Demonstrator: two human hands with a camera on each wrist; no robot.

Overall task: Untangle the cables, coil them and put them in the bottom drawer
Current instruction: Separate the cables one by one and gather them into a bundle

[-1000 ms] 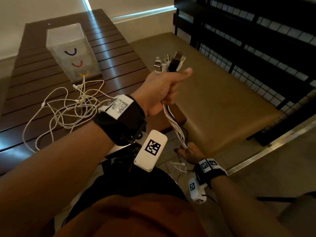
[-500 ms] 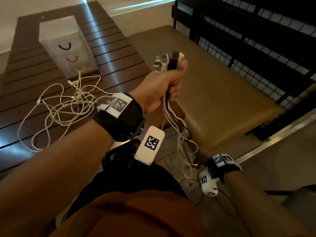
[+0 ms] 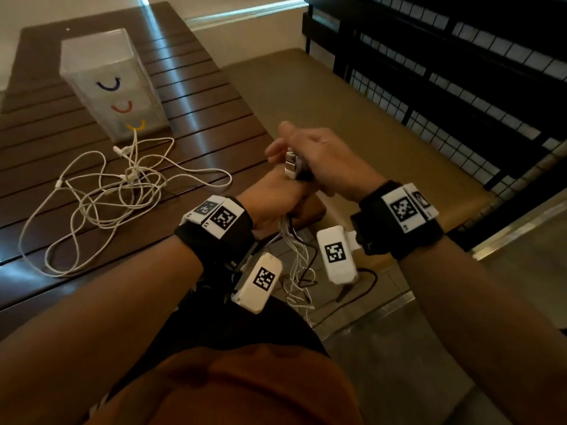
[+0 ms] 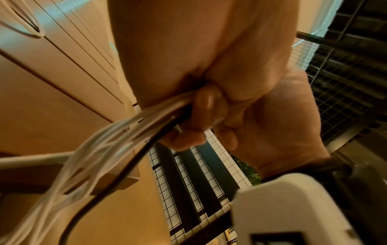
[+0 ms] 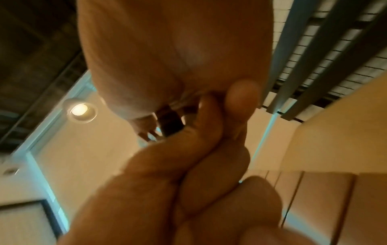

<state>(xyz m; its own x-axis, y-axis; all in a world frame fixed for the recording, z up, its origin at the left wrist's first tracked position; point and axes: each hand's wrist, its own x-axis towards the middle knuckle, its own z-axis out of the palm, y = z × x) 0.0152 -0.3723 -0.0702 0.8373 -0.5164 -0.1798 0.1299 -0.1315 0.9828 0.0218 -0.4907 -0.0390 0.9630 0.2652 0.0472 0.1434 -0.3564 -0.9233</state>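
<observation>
My right hand [image 3: 322, 161] has come up onto the plugs [image 3: 293, 168] above my left hand [image 3: 273, 204] — both clamped, cables [image 3: 296, 259] hanging straight down.

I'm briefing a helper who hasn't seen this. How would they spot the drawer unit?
On the dark slatted table, look to its far end, beyond the loose white cable tangle. The drawer unit is the upright clear box with three curved handles: blue, red, yellow.
</observation>
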